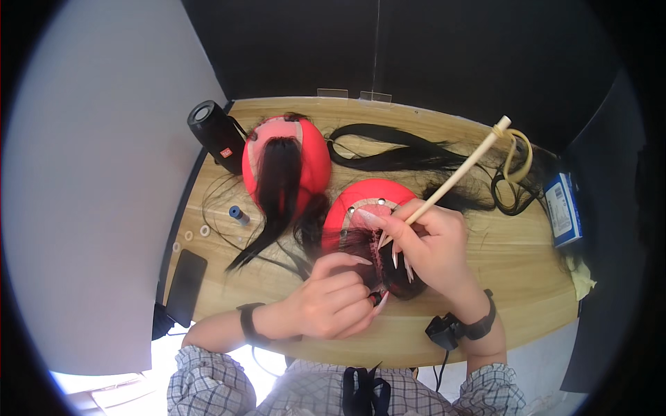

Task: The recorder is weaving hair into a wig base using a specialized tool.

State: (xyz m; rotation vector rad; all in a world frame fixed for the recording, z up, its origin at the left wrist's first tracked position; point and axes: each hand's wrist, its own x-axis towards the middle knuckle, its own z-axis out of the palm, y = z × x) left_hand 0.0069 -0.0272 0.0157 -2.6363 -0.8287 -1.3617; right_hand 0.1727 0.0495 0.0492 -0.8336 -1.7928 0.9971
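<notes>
My right hand (434,244) grips a long pale wooden stick (463,169) like the handle of a ventilating needle. Its lower end meets the parting of a wig cap on the nearer red head form (372,190); the fine tip cannot be made out. The cap shows a pink mesh panel with a beige edge, held by pins. My left hand (333,296), fingers curled, holds dark hair (359,239) against the cap's left side. A small black thing (375,298) shows by its fingertips. More dark hair falls under my right fingers.
Behind stands a second red head form (317,151) with hair. Around lie a black speaker (216,135), a hair bundle (385,161), a yellowish loop (523,156), a blue-white box (563,210), a phone (186,287), a blue cylinder (239,215), small rings (205,230) and a black adapter (442,332).
</notes>
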